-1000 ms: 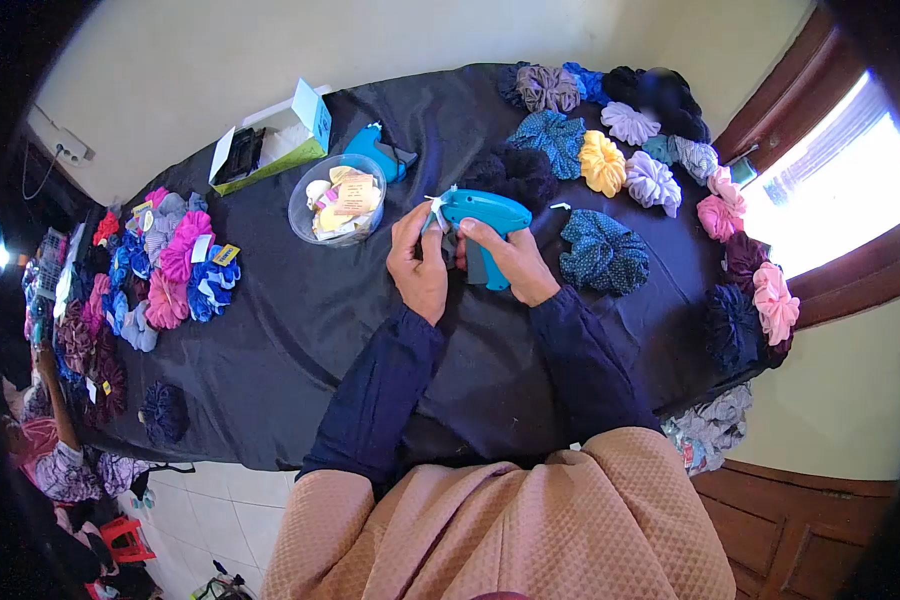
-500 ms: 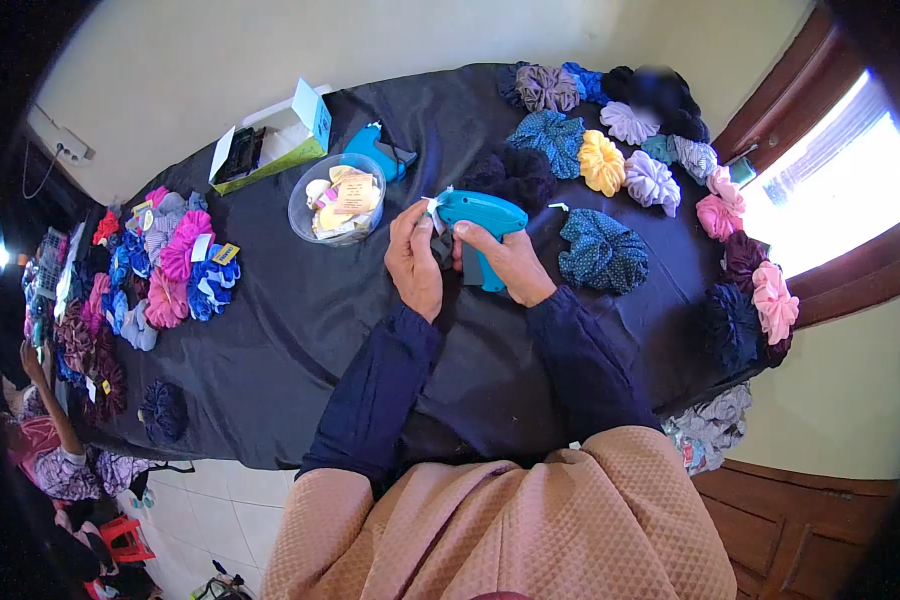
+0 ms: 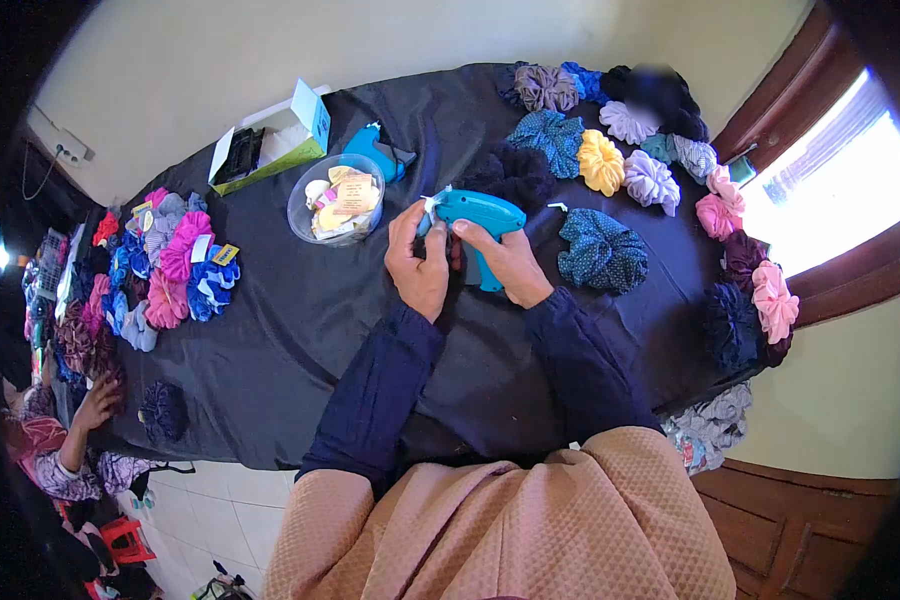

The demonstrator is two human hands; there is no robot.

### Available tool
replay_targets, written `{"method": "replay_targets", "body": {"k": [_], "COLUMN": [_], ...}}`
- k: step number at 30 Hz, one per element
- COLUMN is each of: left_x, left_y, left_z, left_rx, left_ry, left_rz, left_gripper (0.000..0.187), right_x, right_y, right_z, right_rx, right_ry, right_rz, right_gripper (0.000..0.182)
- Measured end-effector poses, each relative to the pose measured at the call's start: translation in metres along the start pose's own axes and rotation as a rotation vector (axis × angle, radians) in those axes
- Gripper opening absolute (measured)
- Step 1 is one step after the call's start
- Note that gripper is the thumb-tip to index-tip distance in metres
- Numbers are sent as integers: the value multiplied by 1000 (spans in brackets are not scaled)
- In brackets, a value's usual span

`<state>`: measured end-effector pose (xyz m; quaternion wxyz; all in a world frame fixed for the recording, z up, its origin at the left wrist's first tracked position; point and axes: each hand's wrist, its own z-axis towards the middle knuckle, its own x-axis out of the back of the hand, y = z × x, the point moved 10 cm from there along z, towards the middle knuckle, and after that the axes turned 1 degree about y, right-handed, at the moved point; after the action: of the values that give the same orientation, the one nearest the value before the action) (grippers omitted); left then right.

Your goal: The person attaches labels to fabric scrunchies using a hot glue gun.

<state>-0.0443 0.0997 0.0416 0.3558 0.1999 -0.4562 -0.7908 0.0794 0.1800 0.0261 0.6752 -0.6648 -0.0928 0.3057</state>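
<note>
right hand (image 3: 515, 265) closed around grip of teal tagging gun (image 3: 480, 212), index finger laid along upper body; gun held above middle of black cloth-covered table (image 3: 270, 330), nozzle toward left. left hand (image 3: 420, 268) raised at nozzle end, thumb and fingertips pinched narrow on small white tag (image 3: 432, 203) at gun tip; beyond tag, contents of pinch not discernible. both forearms in dark blue sleeves, lap in pink quilted fabric at lower edge.

just beyond left hand: clear plastic bowl (image 3: 337, 210) filled with paper tags in yellow and white. behind bowl: second teal tagging gun (image 3: 378, 150) lying flat, and open white-and-green box (image 3: 270, 140) toward far left corner. just right of held gun: dark blue dotted scrunchie (image 3: 602, 250) lying flat, close to right wrist but apart from it. along right and far edge: row of scrunchies, among them yellow scrunchie (image 3: 602, 162), lilac scrunchie (image 3: 653, 182), pink scrunchie (image 3: 776, 300). at left edge: cluster of tagged scrunchies (image 3: 175, 265) in pink, blue and grey. near lower left corner: single dark scrunchie (image 3: 163, 410) lying alone, with another person's hand (image 3: 95, 402) close beside it at table edge. bright window at right.
</note>
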Motion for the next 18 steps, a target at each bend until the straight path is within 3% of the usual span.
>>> {"method": "replay_targets", "body": {"k": [13,18], "left_x": [2,5], "left_y": [-1,1], "left_z": [1,-2], "left_rx": [21,30], "left_ry": [12,62], "left_rz": [56,3], "left_gripper": [25,22], "right_x": [-2,-1], "right_y": [6,-1], "right_z": [-3,-4], "right_rx": [-118,-96], "right_ry": [4,81], "right_rz": [71,-129], "right_gripper": [21,18]}}
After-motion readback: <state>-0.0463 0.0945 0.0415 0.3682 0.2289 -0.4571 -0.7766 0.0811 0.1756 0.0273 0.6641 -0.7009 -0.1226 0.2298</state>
